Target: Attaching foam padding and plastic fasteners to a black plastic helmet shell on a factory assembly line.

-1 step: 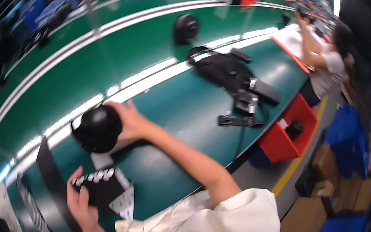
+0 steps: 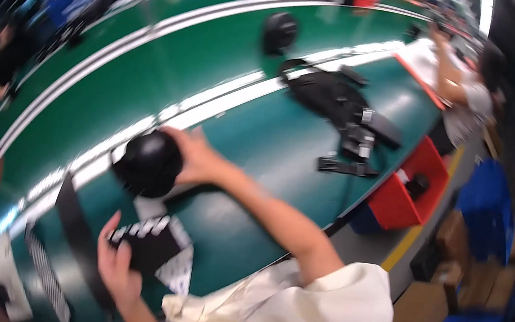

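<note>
My right hand grips the right side of a glossy, rounded black helmet, its fingers curved over the edge, above the near green work surface. Below it, my left hand has its index finger stretched out and its thumb apart. Beside those fingers lies a flat black piece with white patches along its edge; whether they touch it I cannot tell. A small pale piece shows partly under the helmet.
A black strap, a patterned strip and a white strip lie at left. Black gear with straps and buckles lies to the right. Another black helmet sits on the green conveyor. A red bin stands beside a co-worker.
The view has shifted slightly, so the table and its things appear further right and a little higher. My right hand keeps hold of the helmet. The left index finger looks straighter.
</note>
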A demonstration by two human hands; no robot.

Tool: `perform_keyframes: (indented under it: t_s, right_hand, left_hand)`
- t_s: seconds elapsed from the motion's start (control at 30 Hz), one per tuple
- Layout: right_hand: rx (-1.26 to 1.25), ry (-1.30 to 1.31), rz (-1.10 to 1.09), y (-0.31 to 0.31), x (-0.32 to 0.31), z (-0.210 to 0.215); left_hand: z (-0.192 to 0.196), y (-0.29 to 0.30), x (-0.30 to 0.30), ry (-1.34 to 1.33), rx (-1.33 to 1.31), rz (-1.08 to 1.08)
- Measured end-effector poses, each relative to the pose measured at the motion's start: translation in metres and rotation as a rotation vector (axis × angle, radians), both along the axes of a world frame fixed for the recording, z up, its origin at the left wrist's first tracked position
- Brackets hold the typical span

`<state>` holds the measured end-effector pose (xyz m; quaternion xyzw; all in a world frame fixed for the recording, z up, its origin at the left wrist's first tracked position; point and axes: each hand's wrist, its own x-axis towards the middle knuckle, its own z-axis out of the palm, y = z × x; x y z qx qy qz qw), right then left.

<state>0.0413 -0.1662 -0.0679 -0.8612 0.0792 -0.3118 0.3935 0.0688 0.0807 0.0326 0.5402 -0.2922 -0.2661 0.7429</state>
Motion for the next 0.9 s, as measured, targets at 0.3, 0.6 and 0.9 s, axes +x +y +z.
perform_keyframes:
  t_s: [0.3,0.6,0.9]
  right_hand:
    - [-0.272,0.330,-0.214,0.054,-0.080,0.100]
    - [0.433,0.079,0.132,0.095,-0.058,0.084]
    - [0.095,0.077,0.165,0.083,-0.050,0.091]
  left_hand:
    - [-0.016,-0.008,0.007,0.037,0.003,0.003]
    - [-0.038,-0.007,0.006,-0.190,0.077,0.063]
    - [-0.051,-0.002,0.008,-0.208,0.100,0.139]
